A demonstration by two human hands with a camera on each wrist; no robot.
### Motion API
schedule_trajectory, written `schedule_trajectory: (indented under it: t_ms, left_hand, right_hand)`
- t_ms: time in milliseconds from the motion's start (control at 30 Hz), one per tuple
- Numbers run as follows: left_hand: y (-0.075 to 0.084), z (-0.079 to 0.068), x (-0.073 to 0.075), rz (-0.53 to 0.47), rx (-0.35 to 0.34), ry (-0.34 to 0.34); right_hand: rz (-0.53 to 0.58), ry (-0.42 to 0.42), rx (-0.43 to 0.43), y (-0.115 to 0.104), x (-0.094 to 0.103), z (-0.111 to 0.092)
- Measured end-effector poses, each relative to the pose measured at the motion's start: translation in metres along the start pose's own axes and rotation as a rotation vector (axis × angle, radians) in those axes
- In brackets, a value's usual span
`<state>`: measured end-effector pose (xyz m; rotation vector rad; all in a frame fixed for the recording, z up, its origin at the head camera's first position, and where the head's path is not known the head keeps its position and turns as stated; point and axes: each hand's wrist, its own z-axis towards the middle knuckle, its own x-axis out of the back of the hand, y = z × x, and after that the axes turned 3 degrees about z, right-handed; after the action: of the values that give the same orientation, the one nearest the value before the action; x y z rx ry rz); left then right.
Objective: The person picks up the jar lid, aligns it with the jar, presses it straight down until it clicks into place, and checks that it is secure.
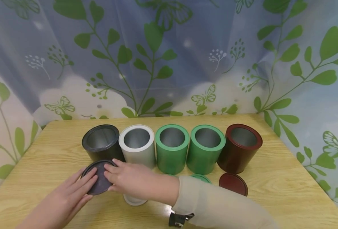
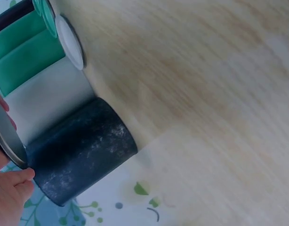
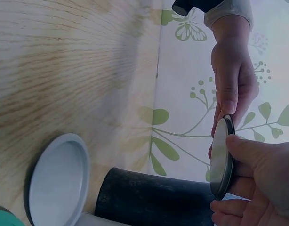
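A round black lid (image 1: 100, 179) is held between both hands, in front of the black can (image 1: 106, 156). My left hand (image 1: 72, 190) grips its left edge, fingers lying over the top. From the other side my right hand (image 1: 134, 178) holds the right edge. The right wrist view shows each thumb on the lid's pale metal underside and fingers round the rim. The black can stands upright, its top uncovered, and the lid is apart from its opening. Beside it is a white can (image 1: 140, 156), also uncovered; its white lid (image 1: 134, 200) lies partly hidden under the right forearm.
Two uncovered green cans (image 1: 171, 159) and a dark red can (image 1: 234, 156) continue the row rightward. A dark red lid (image 1: 233, 184) and a green lid (image 1: 201, 178) lie in front. The wooden table (image 1: 286, 178) meets a leaf-patterned cloth (image 1: 186, 63) behind.
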<state>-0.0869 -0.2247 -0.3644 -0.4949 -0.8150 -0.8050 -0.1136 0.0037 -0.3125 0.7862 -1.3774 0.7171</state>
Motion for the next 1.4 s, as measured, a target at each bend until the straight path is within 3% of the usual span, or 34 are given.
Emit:
schedule_trajectory:
  t_ms: [267, 800, 1100, 1400]
  left_hand:
    - [-0.001, 0.011, 0.007, 0.009, 0.046, -0.035]
    - [-0.019, 0.025, 0.01, -0.032, 0.032, -0.024]
    - [-0.028, 0.027, 0.011, -0.025, 0.023, -0.062]
    - [-0.033, 0.034, 0.014, -0.049, 0.078, -0.131]
  right_hand:
    - [-0.052, 0.03, 0.001, 0.007, 0.011, -0.002]
    - [-0.041, -0.004, -0.002, 0.023, 0.023, 0.007]
    - [-0.036, -0.036, -0.02, 0.027, 0.025, 0.014]
    - [-0.031, -0.03, -0.044, 0.032, 0.027, 0.018]
